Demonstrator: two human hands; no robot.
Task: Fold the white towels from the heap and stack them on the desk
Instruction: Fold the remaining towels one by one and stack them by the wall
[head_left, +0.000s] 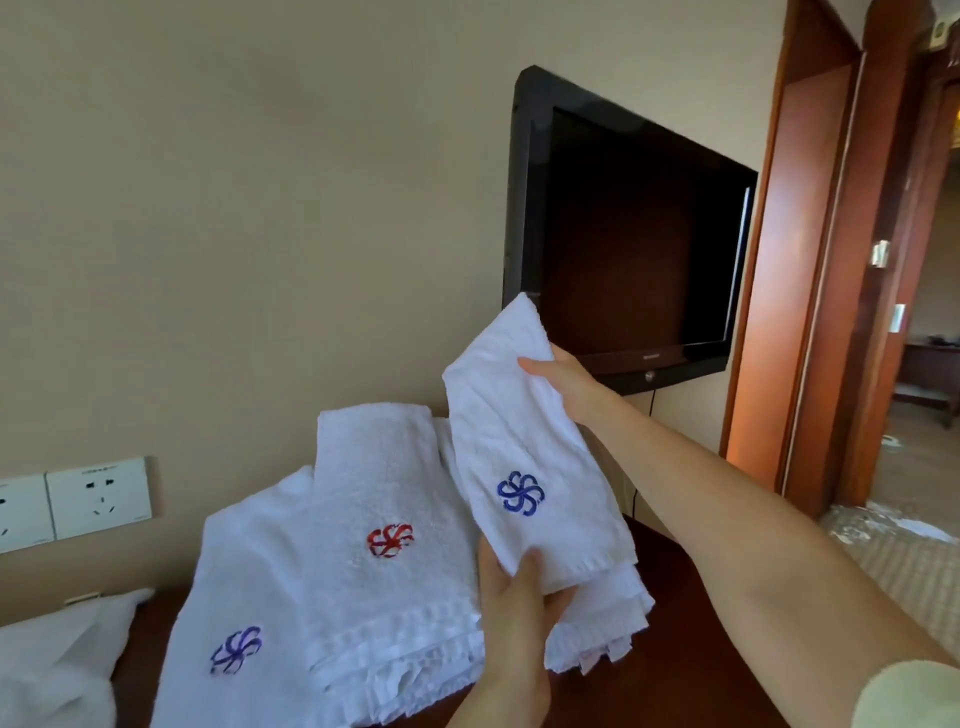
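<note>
The beige wall fills the upper left of the frame, with the dark television mounted on it at upper right. Across the bottom runs the dark wooden worktop. On it lie the towels already folded: a broad one with a blue mark at lower left, a narrower one with a red mark overlapping it at centre, and a fringed pile at lower centre-right. A white cloth sits in the lower-left corner; I cannot tell whether that is the heap.

In the air at centre I hold the folded towel, a long narrow strip raised steeply, its top corner reaching up toward the television. My right hand has its grip pinched on the strip's upper right edge. My left hand has its grip closed round the bottom end, thumb on the front, just above the fringed pile. The blue emblem faces me on the lower half.

I judge the step to be laying this one onto the pile. To do it well I should hold both ends taut so the layers do not slip apart. Then I should lower the near end first, line its fringe with the fringes beneath, and let the far end down flat, emblem upward. Letting go with one hand too soon could let the fold open.
</note>
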